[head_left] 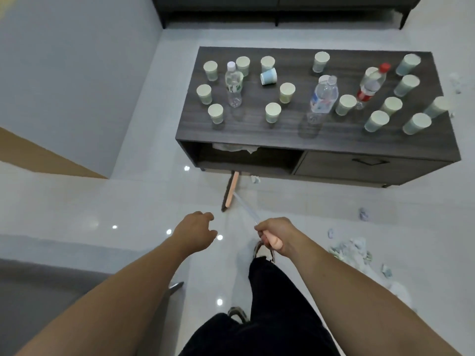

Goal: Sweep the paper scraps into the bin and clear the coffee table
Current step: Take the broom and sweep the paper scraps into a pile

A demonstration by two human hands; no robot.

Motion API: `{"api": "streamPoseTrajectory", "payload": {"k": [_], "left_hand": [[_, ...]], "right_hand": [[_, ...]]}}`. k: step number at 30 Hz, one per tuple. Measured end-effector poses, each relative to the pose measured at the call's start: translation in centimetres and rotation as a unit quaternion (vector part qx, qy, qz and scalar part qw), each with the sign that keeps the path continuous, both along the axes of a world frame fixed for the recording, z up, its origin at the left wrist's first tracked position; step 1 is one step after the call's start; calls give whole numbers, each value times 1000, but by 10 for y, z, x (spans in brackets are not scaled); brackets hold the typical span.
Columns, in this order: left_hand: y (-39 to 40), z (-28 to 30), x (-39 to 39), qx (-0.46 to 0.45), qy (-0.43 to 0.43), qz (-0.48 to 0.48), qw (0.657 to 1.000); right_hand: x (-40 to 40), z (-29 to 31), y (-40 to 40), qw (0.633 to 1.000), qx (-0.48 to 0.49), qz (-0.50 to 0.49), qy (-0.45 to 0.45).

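I see the right hand (273, 235) with fingers clamped round the pink grip of the broom (232, 191). The thin shaft runs forward and left from that hand down to the pink broom head, which sits on the floor (128, 201) at the open front of the coffee table (257, 129), one end right at the table's lower edge. The left hand (198, 231) hangs free just left of the shaft, fingers loosely curled, holding nothing.

Paper scraps: I read the main pile (352, 250) on the floor to the right of the right hand. A loose scrap (363, 214) lies further out, and a small one (255, 179) sits just beside the broom head near the table's base. More bits lie past the table's right end.

On the tabletop I count many paper cups, mostly upright, one tipped cup (268, 76) on its side, plus three plastic bottles: white cap (234, 86), clear cap (322, 98), red cap (371, 86). There is crumpled white material in the open shelf (235, 147) under the top. I can't spot a bin.
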State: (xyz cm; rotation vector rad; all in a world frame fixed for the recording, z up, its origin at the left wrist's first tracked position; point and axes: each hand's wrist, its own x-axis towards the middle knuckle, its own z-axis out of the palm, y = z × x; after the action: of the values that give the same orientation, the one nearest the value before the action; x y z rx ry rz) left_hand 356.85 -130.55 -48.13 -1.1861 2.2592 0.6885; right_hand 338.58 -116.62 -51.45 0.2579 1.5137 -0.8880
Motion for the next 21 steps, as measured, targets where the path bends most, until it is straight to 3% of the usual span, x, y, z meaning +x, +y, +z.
{"api": "streamPoseTrajectory", "payload": {"k": [10,17,21], "left_hand": [[-1,-8,-165,20,33,-200,979],[52,-2,-229,52,46,-377,923],[69,3,-236,59,45,-446,892]], "right_hand": [[-86,18,79,978,56,-200,20],[-67,28,150,905,113,-408,29],[-48,44,161,884,120,-447,62]]}}
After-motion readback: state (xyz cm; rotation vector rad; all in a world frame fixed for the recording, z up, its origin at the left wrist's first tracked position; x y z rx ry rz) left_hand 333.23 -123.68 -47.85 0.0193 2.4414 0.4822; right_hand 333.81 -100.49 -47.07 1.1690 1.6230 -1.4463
